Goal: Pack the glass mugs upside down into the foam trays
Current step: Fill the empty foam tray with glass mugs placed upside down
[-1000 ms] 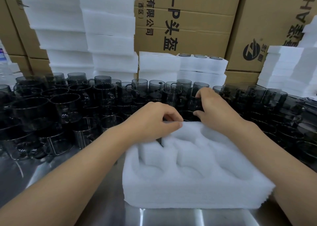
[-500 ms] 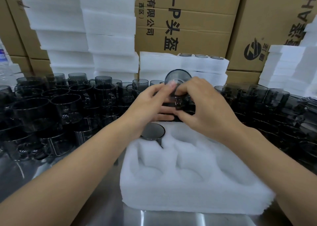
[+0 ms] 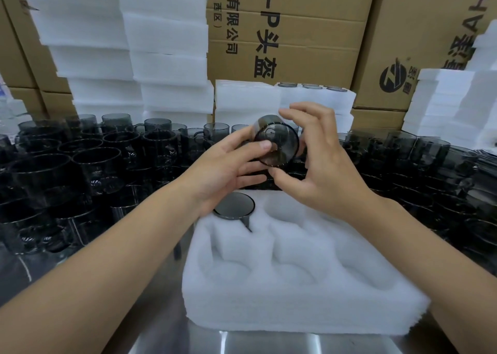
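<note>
A white foam tray (image 3: 301, 308) with several round pockets lies on the steel table in front of me. One smoky glass mug (image 3: 234, 205) sits upside down in its far left pocket, base up, handle pointing toward me. Above the tray's far edge a second smoky glass mug (image 3: 279, 145) is tilted with its base facing me. My left hand (image 3: 228, 165) grips it from the left, thumb on the base. My right hand (image 3: 320, 165) holds it from the right, fingers spread over the top.
Rows of dark glass mugs (image 3: 88, 165) crowd the table on the left, behind and on the right (image 3: 430, 170). Stacks of white foam trays (image 3: 166, 58) and cardboard boxes (image 3: 290, 31) rise behind. A filled foam tray (image 3: 314, 95) sits at the back.
One mug went upside down into the tray's far left pocket. Both hands then lifted a second mug from the rows and have turned it so its base faces me.
</note>
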Demonstrator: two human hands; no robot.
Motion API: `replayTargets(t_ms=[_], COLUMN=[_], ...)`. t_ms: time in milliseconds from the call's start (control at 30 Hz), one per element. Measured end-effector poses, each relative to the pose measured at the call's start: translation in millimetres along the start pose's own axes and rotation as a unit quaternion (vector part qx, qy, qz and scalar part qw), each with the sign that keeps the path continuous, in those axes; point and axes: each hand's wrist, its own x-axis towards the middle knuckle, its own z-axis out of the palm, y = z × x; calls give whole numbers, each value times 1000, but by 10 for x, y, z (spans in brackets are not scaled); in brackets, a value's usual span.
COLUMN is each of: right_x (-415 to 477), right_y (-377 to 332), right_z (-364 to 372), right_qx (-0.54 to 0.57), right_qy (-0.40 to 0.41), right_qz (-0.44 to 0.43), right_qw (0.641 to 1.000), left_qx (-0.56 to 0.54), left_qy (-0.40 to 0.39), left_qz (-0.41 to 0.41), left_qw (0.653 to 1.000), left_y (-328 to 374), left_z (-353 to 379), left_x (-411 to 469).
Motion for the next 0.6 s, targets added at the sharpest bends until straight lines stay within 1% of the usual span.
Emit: replayTargets(t_ms=[67,200,300,467,600], right_x=[-3,-10,-9,-3,9], right_y=[24,32,40,42,46], right_z=[13,36,40,59,57], right_qx=[2,0,26,102,124], right_qy=[-18,-41,-26,16,33], right_qz=[6,17,30,127,164], right_qw=[1000,999,999,986,978], left_qx=[28,44,48,45,41], left_qy=[-13,-6,-6,6,9], left_qz=[11,26,31,20,11], left_qw=[999,999,998,999,999], left_y=[-8,-16,-7,-17,-20], left_z=[3,1,7,-3,-6], left_x=[-7,-11,-12,-3,1])
